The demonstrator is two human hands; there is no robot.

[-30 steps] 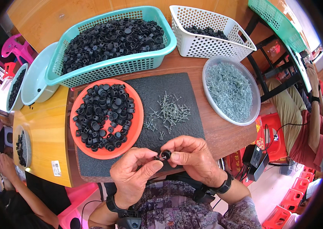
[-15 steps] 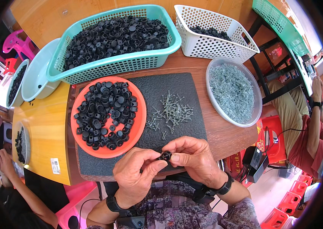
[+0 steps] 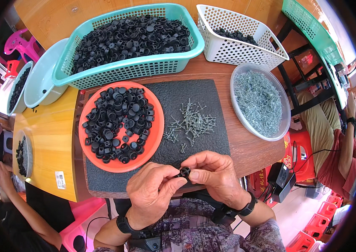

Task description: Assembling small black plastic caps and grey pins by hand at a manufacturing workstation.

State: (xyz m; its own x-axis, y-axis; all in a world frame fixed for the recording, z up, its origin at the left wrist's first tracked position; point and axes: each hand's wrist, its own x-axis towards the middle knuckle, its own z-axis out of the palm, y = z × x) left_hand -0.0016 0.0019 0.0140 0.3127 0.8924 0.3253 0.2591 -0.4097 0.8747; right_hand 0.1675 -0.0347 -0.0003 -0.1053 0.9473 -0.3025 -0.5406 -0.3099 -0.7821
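I pinch a small black cap (image 3: pixel 184 171) between the fingertips of both hands, my left hand (image 3: pixel 152 193) closed on it from the left and my right hand (image 3: pixel 213 173) from the right, just over the near edge of the dark mat (image 3: pixel 186 96). My fingers cover most of the cap, so I cannot make out whether a screw sits in it. Both wrists wear dark bands, and my forearms are cut off by the lower edge. The mat is rough and grainy, and a loose scatter of small silvery screws (image 3: pixel 190 124) lies on it just beyond my hands. Left of them, on the mat, a round orange tray (image 3: pixel 155 138) holds a heap of black caps, ring-shaped with raised rims. To the right, a shallow clear bowl (image 3: pixel 281 126) is full of more screws. Behind the mat, a teal slotted basket (image 3: pixel 144 69) is piled with black caps, and a white lattice basket (image 3: pixel 245 50) beside it holds a few dark pieces, mostly hidden by its wall. At far left a pale bowl (image 3: pixel 39 84) sits on the yellow table (image 3: pixel 49 138); another person's arm shows at the lower left corner.
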